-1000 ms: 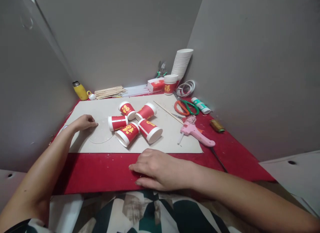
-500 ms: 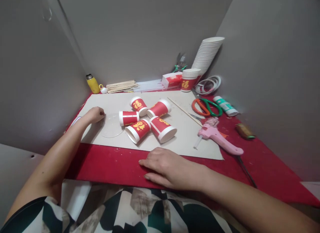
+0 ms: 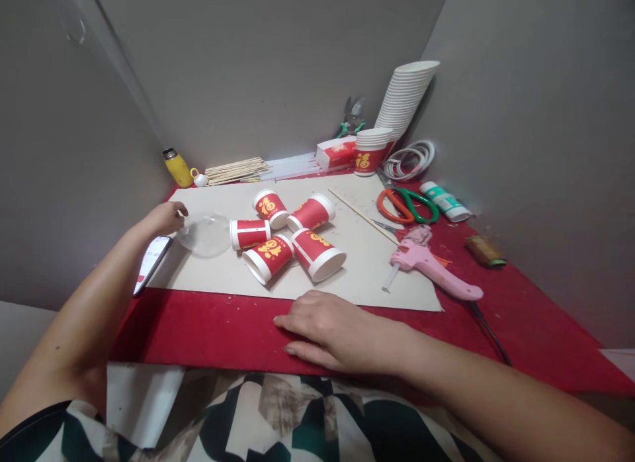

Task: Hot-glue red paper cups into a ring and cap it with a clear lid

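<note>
My left hand (image 3: pixel 166 217) is closed on the edge of a clear plastic disc (image 3: pixel 206 235) and holds it tilted up off the grey cardboard sheet (image 3: pixel 357 257). Just right of the disc, several red paper cups (image 3: pixel 285 235) with white rims and gold print lie on their sides, joined in a ring. My right hand (image 3: pixel 332 329) rests flat, fingers together, on the red table cover (image 3: pixel 208 329) by the sheet's near edge. It holds nothing.
A phone (image 3: pixel 151 261) lies below my left wrist. A pink glue gun (image 3: pixel 431 267), scissors (image 3: pixel 404 207), a white tube (image 3: pixel 444 200) and a thin stick (image 3: pixel 362 215) lie at the right. Stacked cups (image 3: pixel 404 104), wooden sticks (image 3: pixel 235 171) and a yellow bottle (image 3: pixel 177 167) line the back wall.
My left hand has lifted the clear disc from lying flat on the sheet to tilted up. The phone under my wrist has come into view. My right hand stays put.
</note>
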The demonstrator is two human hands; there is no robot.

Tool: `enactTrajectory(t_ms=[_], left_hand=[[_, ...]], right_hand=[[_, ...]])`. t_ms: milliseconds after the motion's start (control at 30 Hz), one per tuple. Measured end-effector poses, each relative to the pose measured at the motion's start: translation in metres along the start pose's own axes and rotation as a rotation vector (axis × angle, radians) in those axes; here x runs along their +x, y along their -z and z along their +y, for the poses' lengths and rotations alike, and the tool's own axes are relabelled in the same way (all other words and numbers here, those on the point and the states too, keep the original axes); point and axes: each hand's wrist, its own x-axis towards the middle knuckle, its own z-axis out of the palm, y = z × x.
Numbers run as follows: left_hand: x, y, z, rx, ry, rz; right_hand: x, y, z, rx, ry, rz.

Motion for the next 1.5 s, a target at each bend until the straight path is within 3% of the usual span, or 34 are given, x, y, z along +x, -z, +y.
enactTrajectory(t_ms=[100, 167, 300, 433, 500, 600, 667, 867, 1000, 1100, 1200, 1300, 1367, 1500], left_hand=[[-0.008, 0.016, -0.008, -0.189, 0.038, 0.013], [-0.013, 0.025, -0.011, -0.308, 0.056, 0.083], [-0.019, 0.034, -0.011, -0.466, 0.073, 0.350], [-0.029, 0.025, 0.000, -0.525, 0.007, 0.589], [-0.036, 0.013, 0.008, -0.465, -0.056, 0.668], [-0.045, -0.011, 0.019, -0.072, -0.243, 0.742], [-0.047, -0.027, 0.024, 0.177, -0.337, 0.719], [-0.041, -0.063, 0.024, 0.380, -0.399, 0.586], [-0.040, -0.076, 0.023, 0.332, -0.383, 0.523], [-0.037, -0.084, 0.022, 0.268, -0.363, 0.438], [-0.031, -0.088, 0.021, 0.231, -0.378, 0.404], [-0.028, -0.088, 0.018, 0.196, -0.403, 0.378], [-0.029, -0.087, 0.016, 0.174, -0.416, 0.364], [-0.030, -0.085, 0.012, 0.131, -0.420, 0.336]], right_hand=[[0.000, 0.002, -0.001, -0.021, 0.010, 0.011], [0.000, 0.003, -0.002, -0.040, 0.027, 0.017], [0.003, 0.004, -0.003, -0.085, 0.042, 0.024], [0.002, 0.006, -0.004, -0.114, 0.047, 0.061], [-0.002, 0.010, -0.006, -0.142, 0.062, 0.116], [-0.012, 0.023, -0.012, -0.189, 0.082, 0.259], [-0.021, 0.036, -0.015, -0.208, 0.081, 0.368], [-0.038, 0.070, -0.007, -0.259, -0.068, 0.572], [-0.041, 0.087, 0.017, -0.312, -0.389, 0.705], [-0.041, 0.104, 0.038, -0.291, -0.678, 0.719], [-0.038, 0.119, 0.057, -0.326, -0.842, 0.644], [-0.032, 0.126, 0.071, -0.426, -0.969, 0.412], [-0.032, 0.127, 0.077, -0.463, -1.012, 0.286], [-0.039, 0.123, 0.082, -0.473, -1.059, 0.195]])
